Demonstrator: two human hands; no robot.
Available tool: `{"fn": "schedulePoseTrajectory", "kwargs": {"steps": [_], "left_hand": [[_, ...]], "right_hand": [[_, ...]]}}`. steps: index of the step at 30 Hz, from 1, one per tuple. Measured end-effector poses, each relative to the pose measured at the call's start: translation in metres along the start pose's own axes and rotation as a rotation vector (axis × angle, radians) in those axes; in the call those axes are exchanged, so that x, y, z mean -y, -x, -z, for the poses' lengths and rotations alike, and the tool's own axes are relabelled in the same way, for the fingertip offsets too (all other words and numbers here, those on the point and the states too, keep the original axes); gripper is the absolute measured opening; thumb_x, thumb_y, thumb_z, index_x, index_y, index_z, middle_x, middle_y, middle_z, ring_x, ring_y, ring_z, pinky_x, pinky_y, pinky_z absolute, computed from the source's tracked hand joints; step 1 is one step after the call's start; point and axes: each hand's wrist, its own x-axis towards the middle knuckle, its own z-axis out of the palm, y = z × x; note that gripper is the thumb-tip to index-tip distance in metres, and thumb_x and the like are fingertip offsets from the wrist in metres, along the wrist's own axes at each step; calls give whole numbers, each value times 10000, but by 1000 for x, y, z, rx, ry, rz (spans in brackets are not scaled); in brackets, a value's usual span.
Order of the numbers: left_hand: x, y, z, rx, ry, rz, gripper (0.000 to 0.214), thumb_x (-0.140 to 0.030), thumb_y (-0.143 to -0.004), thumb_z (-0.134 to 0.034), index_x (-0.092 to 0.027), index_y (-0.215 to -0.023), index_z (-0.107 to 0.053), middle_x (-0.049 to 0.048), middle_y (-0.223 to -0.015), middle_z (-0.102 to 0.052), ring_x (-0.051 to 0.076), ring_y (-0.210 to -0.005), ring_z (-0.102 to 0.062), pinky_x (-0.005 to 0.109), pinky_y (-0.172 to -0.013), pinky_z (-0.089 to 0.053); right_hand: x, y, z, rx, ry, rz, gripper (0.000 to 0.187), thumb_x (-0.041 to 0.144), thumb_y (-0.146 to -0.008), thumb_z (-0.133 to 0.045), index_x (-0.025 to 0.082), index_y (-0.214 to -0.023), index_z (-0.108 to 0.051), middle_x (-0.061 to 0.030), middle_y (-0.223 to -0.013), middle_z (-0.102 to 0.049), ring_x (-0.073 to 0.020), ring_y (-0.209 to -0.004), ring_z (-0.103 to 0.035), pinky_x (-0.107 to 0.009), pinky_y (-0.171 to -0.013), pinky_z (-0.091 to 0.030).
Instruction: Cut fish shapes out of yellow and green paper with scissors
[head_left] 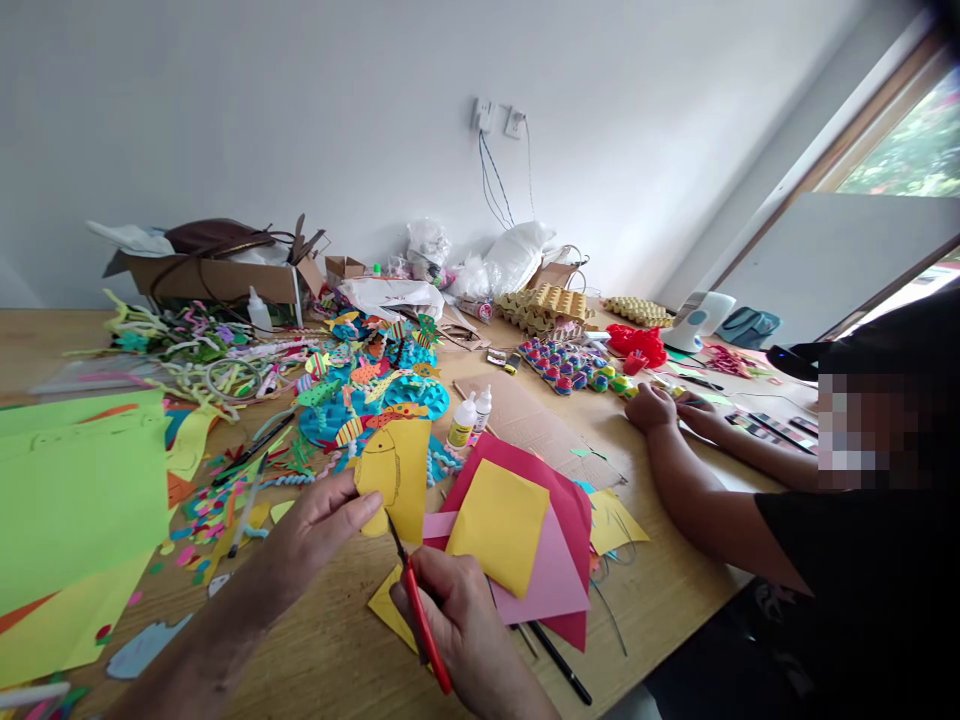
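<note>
A piece of yellow paper with a fish outline drawn in dark line is pinched in my left hand, thumb on top. My right hand grips red-handled scissors. Their dark blades reach the lower edge of the yellow paper, just beside my left thumb; whether they are fully closed I cannot tell. Under and right of my hands lie a yellow sheet, a pink sheet and a dark red sheet, stacked unevenly. Another yellow scrap lies below the scissors.
Green paper covers the left side. Paper fish on blue painted egg cartons, pipe cleaners and two glue bottles stand ahead. At right, a co-worker's hands work near painted egg cartons. A black pen lies near the front edge.
</note>
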Motion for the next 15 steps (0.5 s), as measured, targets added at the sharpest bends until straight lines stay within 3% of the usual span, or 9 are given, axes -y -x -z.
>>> {"fn": "schedulePoseTrajectory", "kwargs": {"steps": [6, 15], "left_hand": [[-4, 0, -4, -96, 31, -22, 224, -313, -835, -557, -268, -958, -739, -7, -905, -751, 225, -832, -647, 279, -776, -493], [-8, 1, -8, -99, 70, -22, 230, -305, -829, -569, -250, -977, -735, 20, -926, -750, 247, -887, -655, 300, -815, -498]], "right_hand": [[3, -1, 0, 33, 13, -6, 306, 267, -860, -491, 189, -602, -347, 63, -546, -295, -78, -510, -264, -205, -455, -200], [2, -1, -2, 36, -21, -27, 294, 269, -857, -485, 192, -601, -364, 58, -538, -299, -84, -508, -269, -208, -458, -205]]}}
